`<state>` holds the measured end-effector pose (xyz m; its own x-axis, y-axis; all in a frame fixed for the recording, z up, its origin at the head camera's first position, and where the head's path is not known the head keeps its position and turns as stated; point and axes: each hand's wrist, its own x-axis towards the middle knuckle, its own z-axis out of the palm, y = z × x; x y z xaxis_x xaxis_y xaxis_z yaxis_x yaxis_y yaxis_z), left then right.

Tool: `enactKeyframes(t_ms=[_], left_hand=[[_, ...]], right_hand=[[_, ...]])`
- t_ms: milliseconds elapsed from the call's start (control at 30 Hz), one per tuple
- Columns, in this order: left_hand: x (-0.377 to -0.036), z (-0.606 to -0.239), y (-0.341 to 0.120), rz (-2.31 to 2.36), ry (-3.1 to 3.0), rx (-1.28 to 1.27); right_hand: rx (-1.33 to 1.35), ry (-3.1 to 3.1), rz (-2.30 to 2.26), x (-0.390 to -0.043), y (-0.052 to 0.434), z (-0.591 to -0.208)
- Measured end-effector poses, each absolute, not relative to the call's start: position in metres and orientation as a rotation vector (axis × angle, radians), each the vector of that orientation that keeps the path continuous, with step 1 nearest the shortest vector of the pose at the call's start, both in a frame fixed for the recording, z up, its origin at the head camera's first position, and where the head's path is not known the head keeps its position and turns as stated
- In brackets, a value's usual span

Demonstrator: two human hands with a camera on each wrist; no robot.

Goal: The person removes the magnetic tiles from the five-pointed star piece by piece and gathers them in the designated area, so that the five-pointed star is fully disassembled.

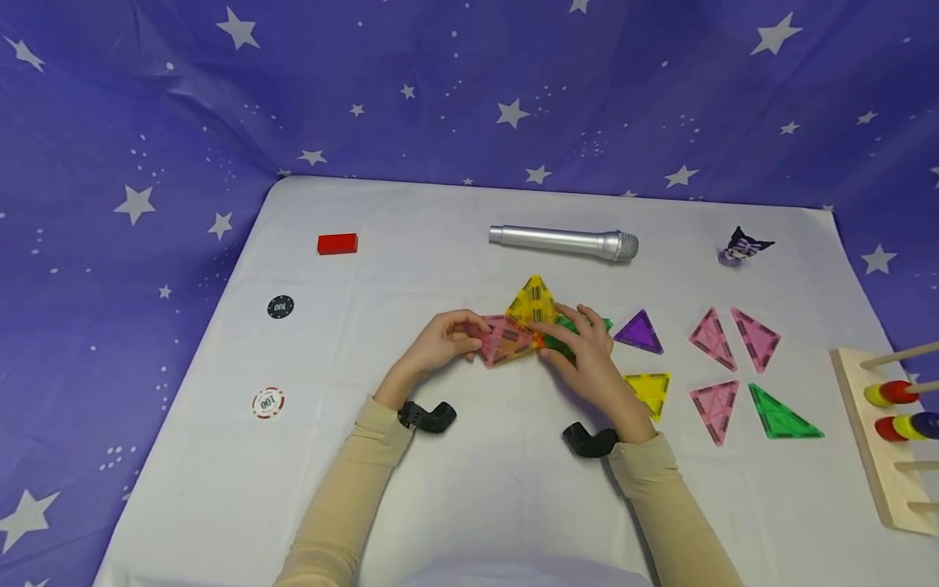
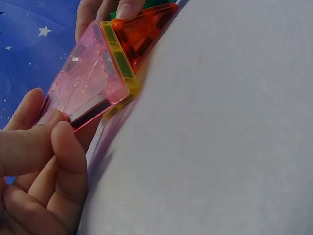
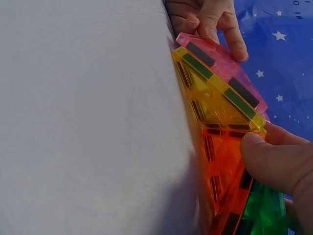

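My left hand point(image 1: 443, 341) pinches a translucent pink magnetic tile point(image 2: 80, 81) by its edge, thumb on one face. Against the pink tile stands a yellow magnetic tile point(image 3: 208, 98); an orange magnetic tile point(image 3: 222, 156) adjoins the yellow one, and green tiles point(image 3: 266, 210) lie behind the orange. My right hand point(image 1: 592, 359) holds this joined group, its thumb on the orange tile's upper edge near the yellow corner. Its other fingers reach behind and are partly hidden. In the head view, a yellow triangular part point(image 1: 533, 302) points away at the back of the group.
Loose tiles lie to the right: purple point(image 1: 641, 333), yellow point(image 1: 649, 394), green point(image 1: 783, 414) and several pink point(image 1: 714, 338). A silver microphone point(image 1: 557, 240), small figurine point(image 1: 741, 247), red block point(image 1: 337, 244), two chips point(image 1: 268, 403) and a wooden peg rack point(image 1: 866, 448) surround the work.
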<state>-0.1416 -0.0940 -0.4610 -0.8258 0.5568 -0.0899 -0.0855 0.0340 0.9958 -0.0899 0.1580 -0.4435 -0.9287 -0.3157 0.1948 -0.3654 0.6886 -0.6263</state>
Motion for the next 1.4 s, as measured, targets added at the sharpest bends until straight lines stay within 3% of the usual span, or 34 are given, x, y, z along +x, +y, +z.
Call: enactKeyframes(t_ms=[1400], left_hand=[[-0.139, -0.4569, -0.0918, 1.865, 1.849, 0.432]], right_hand=[[0.448, -2.721, 1.202, -0.0907, 0.1509, -0.4504]])
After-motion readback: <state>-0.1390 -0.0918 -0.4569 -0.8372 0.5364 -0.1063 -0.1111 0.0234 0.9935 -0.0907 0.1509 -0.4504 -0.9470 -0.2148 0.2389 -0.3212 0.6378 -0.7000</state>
